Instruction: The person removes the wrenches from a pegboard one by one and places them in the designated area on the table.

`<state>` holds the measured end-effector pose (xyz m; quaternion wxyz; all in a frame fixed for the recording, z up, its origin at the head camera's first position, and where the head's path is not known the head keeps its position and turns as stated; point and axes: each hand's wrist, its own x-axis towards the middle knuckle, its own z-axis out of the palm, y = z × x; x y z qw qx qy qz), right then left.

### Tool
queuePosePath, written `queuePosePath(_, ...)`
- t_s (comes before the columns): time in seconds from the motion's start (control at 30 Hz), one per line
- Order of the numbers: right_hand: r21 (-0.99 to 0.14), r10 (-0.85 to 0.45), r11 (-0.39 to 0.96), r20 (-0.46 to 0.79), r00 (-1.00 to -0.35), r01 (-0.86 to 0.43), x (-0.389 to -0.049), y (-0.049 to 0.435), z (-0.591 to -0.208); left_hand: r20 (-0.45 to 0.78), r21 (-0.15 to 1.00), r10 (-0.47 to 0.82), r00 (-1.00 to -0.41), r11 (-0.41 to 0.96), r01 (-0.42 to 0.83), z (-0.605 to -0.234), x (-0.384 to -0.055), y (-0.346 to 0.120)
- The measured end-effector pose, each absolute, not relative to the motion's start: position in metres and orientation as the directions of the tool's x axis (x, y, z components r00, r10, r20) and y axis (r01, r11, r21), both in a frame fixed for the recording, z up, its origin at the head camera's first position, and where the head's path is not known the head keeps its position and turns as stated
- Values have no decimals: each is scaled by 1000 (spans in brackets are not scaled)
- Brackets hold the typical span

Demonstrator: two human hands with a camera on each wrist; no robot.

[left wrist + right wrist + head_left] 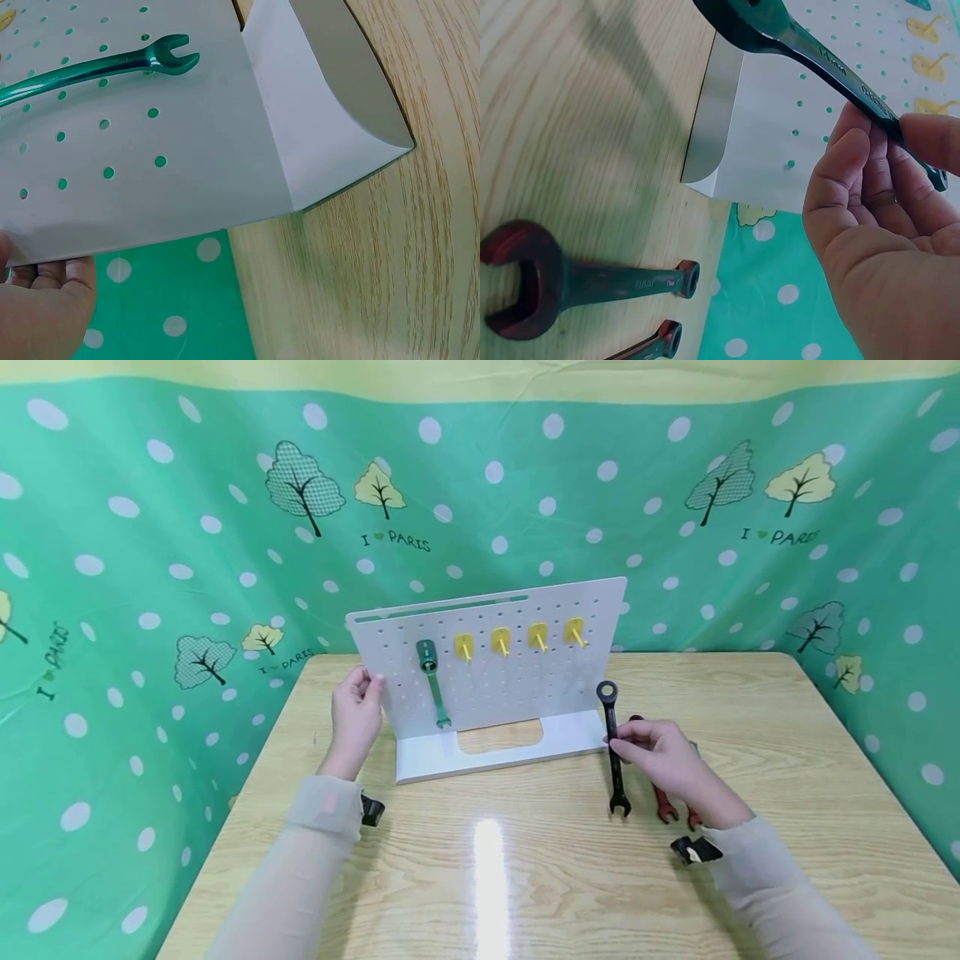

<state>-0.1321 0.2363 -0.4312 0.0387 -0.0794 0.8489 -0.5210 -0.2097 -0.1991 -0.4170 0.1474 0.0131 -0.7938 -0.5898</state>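
Note:
My left hand (356, 714) grips the left edge of a white pegboard (487, 693), thumb in front. In the left wrist view, curled fingers (51, 277) show at the board's edge. A green combination wrench (437, 697) hangs at the board's left side, open end down. To its right, several yellow hooks (500, 642) carry nothing. My right hand (663, 756) pinches a black combination wrench (615, 768) between thumb and fingers. It is held upright off the table, ring end up, near the board's right end.
Beyond the right hand, a red wrench (664, 807) and another red wrench (693, 818) lie on the wooden table (420, 877), partly covered by that hand. The board's white base (427, 764) has a cutout. A green dotted curtain (495, 518) hangs behind and at both sides.

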Motion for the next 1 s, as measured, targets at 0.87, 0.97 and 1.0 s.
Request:
queuePosePath(0.87,-866,-133,497,-7,-991,-60,-118,276,-440,209,941,-197,-958,308,141,-417,-209,-200)
queuePosePath(0.97,-856,-118,514,-4,-993,-58,-114,283,-440,208,941,-199,-958,309,140,-417,-210,-199)
queuePosePath(1.0,-850,-108,524,-7,-994,-51,-113,285,-440,206,942,-200,-958,306,138,-416,-210,-199)
